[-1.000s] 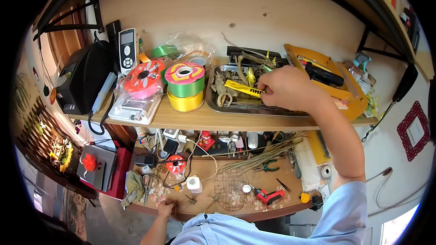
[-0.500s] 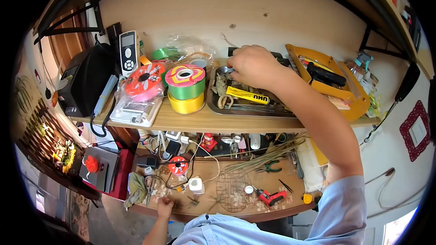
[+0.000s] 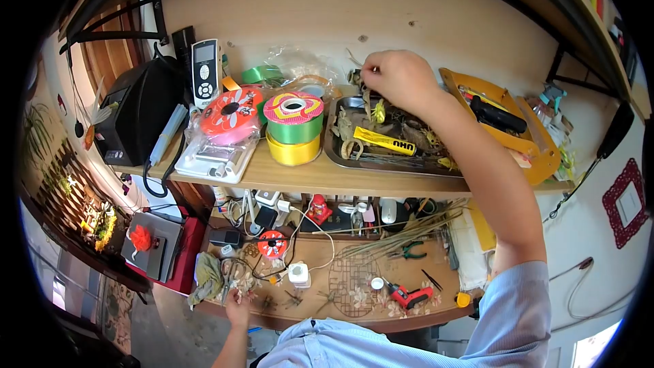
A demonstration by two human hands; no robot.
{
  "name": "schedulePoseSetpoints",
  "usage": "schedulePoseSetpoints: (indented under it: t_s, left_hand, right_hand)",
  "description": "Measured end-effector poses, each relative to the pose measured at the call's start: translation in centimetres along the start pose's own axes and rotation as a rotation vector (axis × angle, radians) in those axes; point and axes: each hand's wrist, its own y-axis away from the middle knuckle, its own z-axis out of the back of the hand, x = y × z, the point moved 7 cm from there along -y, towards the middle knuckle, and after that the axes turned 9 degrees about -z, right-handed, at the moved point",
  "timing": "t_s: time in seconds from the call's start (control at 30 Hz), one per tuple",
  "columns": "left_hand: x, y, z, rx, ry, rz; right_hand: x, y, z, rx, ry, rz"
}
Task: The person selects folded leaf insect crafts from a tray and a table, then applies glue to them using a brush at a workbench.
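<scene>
Over the metal tray (image 3: 334,157) on the shelf, my right hand (image 3: 402,82) pinches a dried plant piece (image 3: 366,102) that hangs below the fingertips; a thin pale strand shows beside them. In the tray lie a yellow UHU glue tube (image 3: 385,141), a yellow-green insect-like piece (image 3: 379,112), a coiled ring (image 3: 352,148) and dry woven bits. Down at the desk's front edge, my left hand (image 3: 238,310) has its fingers curled together close to scissors (image 3: 228,279) and scattered dry petals. What those fingers hold, if anything, is too small to make out.
Ribbon rolls (image 3: 294,129) and a remote (image 3: 205,71) stand left of the tray. A yellow case (image 3: 535,140) is right of it. Below, the desk holds a wire grid (image 3: 351,286), a red glue gun (image 3: 411,296), green-handled pliers (image 3: 409,252) and a white cube plug (image 3: 298,273).
My right hand has lifted slightly from the tray, bringing the dried piece up and baring the yellow-green one. My left hand has shifted left towards the scissors. The view has shifted a little.
</scene>
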Motion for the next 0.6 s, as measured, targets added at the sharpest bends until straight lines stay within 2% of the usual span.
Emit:
schedulePoseSetpoints:
  t_s: [0.1,0.17,0.3,0.4,0.47,0.53,0.6]
  left_hand:
    - [-4.0,-0.7,0.5,0.007,-0.118,-0.061]
    - [-4.3,-1.4,-0.2,0.025,-0.059,-0.049]
    - [-7.0,-1.5,-1.2,0.090,0.100,0.041]
    - [-9.2,-1.0,-2.2,0.173,0.198,0.016]
    - [-12.8,0.2,-3.6,0.339,0.494,0.211]
    - [-18.5,1.4,-4.5,0.444,0.664,0.380]
    - [-24.2,2.4,-5.4,0.593,0.793,0.454]
  right_hand:
    - [-2.0,-0.7,0.1,0.023,-0.276,-0.156]
    - [-3.5,-1.5,-0.4,0.031,-0.445,-0.253]
    - [-4.3,-1.8,-0.7,-0.005,-0.690,-0.286]
    - [-3.5,-0.7,1.7,-0.081,-0.653,-0.233]
    - [-1.5,1.6,5.0,-0.207,-0.461,-0.164]
    - [1.6,5.3,7.6,-0.425,-0.252,0.104]
    - [5.9,10.5,8.5,-0.512,0.140,0.336]
